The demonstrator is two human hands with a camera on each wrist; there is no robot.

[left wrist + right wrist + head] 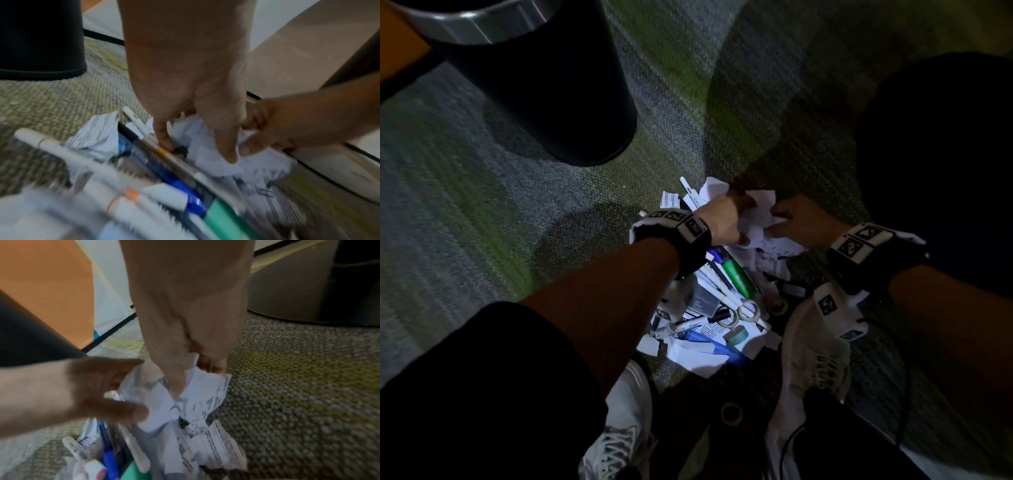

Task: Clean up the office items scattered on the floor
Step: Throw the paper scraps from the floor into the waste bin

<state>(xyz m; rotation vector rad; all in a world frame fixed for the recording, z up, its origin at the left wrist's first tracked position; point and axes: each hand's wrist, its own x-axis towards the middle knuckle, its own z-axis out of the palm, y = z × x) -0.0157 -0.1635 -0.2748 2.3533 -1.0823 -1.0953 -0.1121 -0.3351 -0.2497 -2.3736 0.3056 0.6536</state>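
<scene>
A pile of office items lies on the carpet between my feet: white pens, a green marker (738, 275), a blue marker (717, 255), tape rolls (748, 310) and printed paper scraps. At the pile's far end sits a crumpled paper (760, 212). My left hand (743, 219) curls over it from the left, thumb and fingers dug into the crumpled paper (211, 162). From the right, my right hand (779, 221) pinches the same crumpled paper (195, 402) between thumb and fingers. The two hands almost touch. The wrist views are blurred.
A tall black bin (544, 85) stands on the carpet to the far left of the pile. My white shoes (815, 349) flank the pile's near end. A brown tape roll (731, 413) lies in shadow between the shoes. Open carpet lies left of the pile.
</scene>
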